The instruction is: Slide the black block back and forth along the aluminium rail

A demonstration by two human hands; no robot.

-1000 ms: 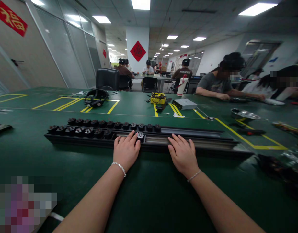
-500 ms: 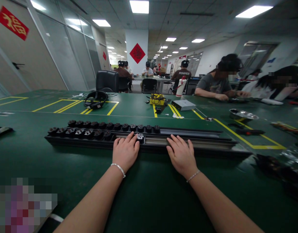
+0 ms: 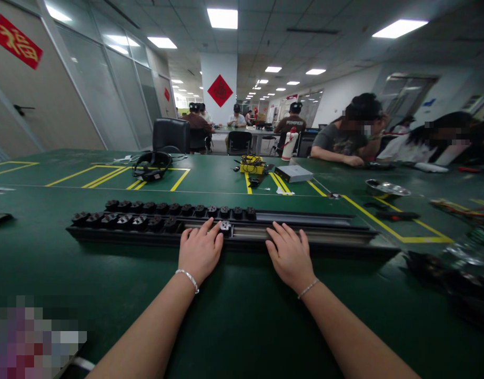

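Observation:
A long black track lies across the green table before me, with a second one behind it. Several black socket-like modules sit along the left part of the near track, and another row sits in the far one. My left hand lies on the near track, fingers stretched, beside a lone module with a lighter top. Over the bare right stretch of that track rests my right hand, its fingers spread. Neither hand is wrapped round anything. The surfaces under the fingers are hidden.
Further back are a black headset, a yellow object with black cable, a grey box and a white bottle. At the right lie a metal bowl and dark parts. People sit beyond.
The whole view has shifted slightly, so the scene sits a little lower and further left. Both hands keep their places on the track. A person at the right has raised a hand towards their head.

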